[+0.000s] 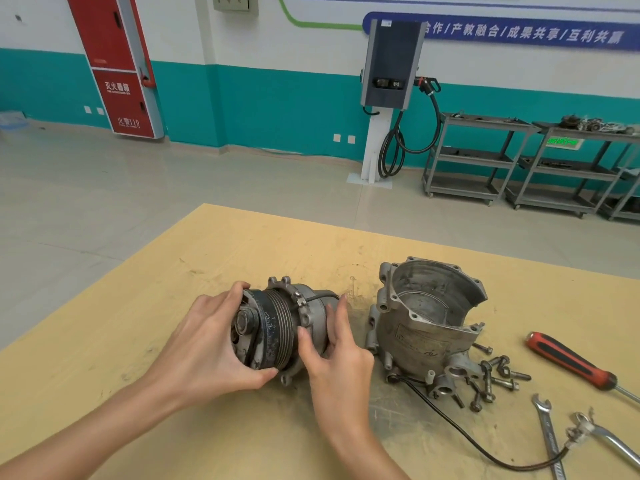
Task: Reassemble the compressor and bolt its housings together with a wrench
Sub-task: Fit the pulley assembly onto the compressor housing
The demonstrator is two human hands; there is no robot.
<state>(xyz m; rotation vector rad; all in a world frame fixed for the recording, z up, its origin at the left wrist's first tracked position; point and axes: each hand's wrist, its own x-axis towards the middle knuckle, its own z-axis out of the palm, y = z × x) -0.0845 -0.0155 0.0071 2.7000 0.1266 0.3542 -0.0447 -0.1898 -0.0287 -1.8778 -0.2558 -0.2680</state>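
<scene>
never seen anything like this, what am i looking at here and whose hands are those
This is one picture from a camera worn on a person's head, looking down at a wooden table. There is no robot. The left hand grips the pulley end of a compressor front section; the right hand holds its metal body. Beside it sits the empty rear housing, apart. Nearby lie loose bolts, a red-handled screwdriver and a wrench.
</scene>
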